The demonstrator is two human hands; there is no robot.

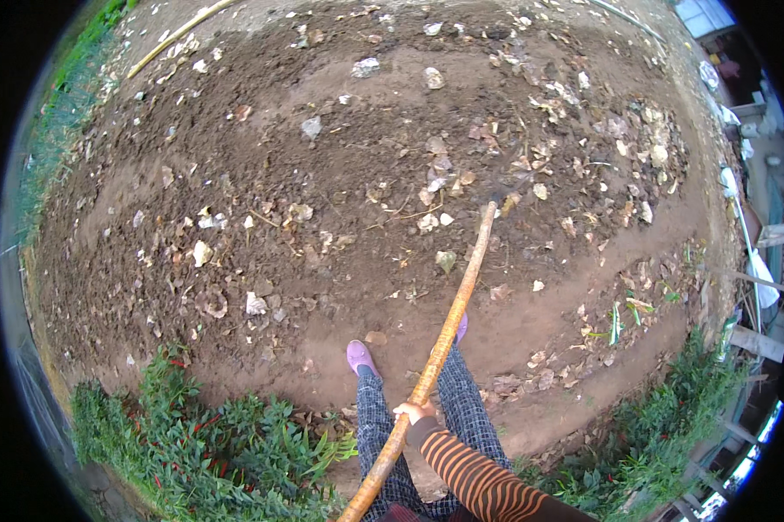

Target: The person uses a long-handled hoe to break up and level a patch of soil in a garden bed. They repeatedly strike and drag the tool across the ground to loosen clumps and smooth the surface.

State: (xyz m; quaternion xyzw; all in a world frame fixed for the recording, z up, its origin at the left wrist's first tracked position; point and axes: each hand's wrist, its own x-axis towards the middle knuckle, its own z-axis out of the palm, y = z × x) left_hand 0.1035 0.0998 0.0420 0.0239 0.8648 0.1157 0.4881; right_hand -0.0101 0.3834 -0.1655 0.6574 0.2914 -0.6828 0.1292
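My right hand [416,412], in a striped sleeve, grips a long, slightly bent wooden pole [454,313]. The pole slants from the bottom of the view up and to the right, passing in front of my legs. Its far end is over dark, loose soil [340,176] strewn with dry leaves. Whether a tool head is fixed to that end cannot be made out. My left hand is out of view. Below me are my two purple shoes [361,356], the right one partly hidden behind the pole.
Pepper plants [216,450] with red fruits grow at the lower left, and more green plants [646,424] at the lower right. A pale pole [180,38] lies at the upper left. White containers and boards [761,280] line the right edge.
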